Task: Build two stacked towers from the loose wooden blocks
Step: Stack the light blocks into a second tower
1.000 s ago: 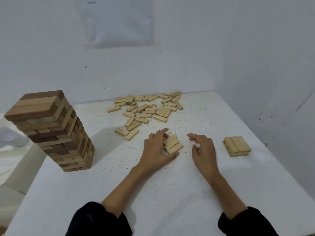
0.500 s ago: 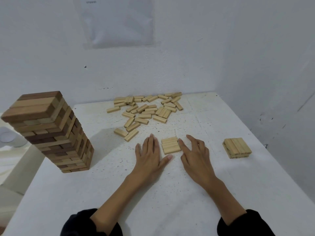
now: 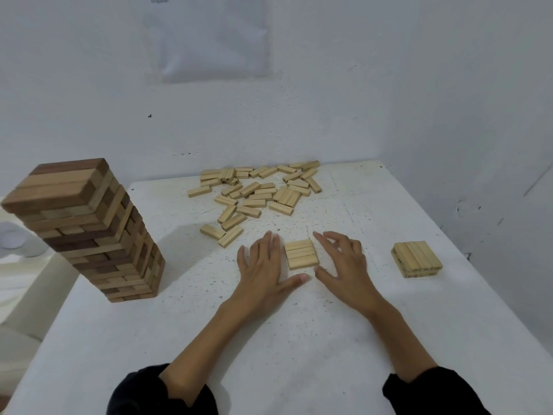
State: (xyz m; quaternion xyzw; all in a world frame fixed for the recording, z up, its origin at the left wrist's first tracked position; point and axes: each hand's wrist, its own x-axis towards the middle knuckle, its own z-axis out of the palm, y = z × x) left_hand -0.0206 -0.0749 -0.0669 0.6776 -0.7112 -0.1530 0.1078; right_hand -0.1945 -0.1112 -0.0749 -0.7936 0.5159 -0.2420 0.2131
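Pale 3-block row [image 3: 301, 254] sits between my empty, spread left hand [image 3: 263, 265] and right hand [image 3: 344, 265]; right-edge stack [image 3: 417, 259] barely begun, far-edge pile [image 3: 257, 193] awaits.

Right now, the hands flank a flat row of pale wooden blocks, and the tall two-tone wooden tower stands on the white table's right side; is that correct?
No: the head view shows the tall two-tone wooden tower on the left side of the white table. The left hand and right hand do flank the row of pale wooden blocks.
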